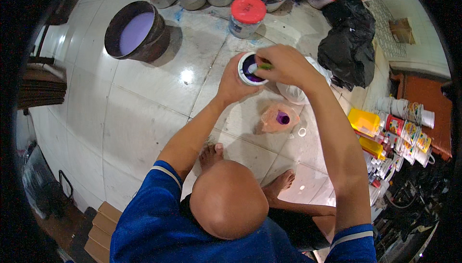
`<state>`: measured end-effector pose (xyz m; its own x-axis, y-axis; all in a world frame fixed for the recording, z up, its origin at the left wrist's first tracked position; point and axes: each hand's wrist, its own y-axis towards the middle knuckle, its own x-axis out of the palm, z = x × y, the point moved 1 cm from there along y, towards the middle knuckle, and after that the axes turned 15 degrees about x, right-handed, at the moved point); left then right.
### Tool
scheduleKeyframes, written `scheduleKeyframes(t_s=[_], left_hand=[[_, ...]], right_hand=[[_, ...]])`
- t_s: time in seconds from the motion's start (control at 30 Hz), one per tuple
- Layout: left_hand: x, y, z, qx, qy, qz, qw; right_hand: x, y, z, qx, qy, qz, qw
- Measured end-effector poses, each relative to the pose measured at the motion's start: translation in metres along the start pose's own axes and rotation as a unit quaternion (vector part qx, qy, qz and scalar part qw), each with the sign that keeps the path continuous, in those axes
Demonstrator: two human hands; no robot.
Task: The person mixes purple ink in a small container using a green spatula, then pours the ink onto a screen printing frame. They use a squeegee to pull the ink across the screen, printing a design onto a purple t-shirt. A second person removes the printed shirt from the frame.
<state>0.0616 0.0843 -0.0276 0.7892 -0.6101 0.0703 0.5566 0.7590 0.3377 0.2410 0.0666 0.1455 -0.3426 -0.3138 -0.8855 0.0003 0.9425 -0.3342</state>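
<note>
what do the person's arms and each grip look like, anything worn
The left sleeve and right sleeve are short and blue, each with a pale stripe near its end. Left grip and right grip are ungloved, with no watch visible.

Head view: worn overhead, facing down, at arm's reach from the tub [244, 76].
The left fisheye looks from the person's head, upright and unmirrored, steeply down onto the floor [144, 87] around the tub. Nearest to the lens are the knee [228, 200] and blue sleeves [150, 193], on the wearer's side of the tub. Coverage is wide: from the bucket [160, 42], left of and beyond the tub, to the containers [408, 135] at the tub's right. Tile lines bend outward; a dark border rings the field.
</note>
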Motion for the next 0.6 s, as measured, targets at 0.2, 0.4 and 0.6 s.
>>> scheduleKeyframes(t_s=[0.2, 0.4, 0.6], left_hand=[[-0.014, -0.04, 0.016, -0.007, 0.155, -0.014, 0.988], [-0.02, -0.05, 0.022, -0.021, 0.134, 0.001, 0.991], [-0.02, -0.05, 0.026, -0.005, 0.173, -0.006, 0.985]], right_hand=[[-0.001, -0.04, -0.003, 0.024, -0.006, -0.028, 0.999], [0.025, -0.041, -0.022, -0.045, 0.077, -0.011, 0.996], [0.019, -0.042, -0.018, 0.021, -0.009, -0.033, 0.999]])
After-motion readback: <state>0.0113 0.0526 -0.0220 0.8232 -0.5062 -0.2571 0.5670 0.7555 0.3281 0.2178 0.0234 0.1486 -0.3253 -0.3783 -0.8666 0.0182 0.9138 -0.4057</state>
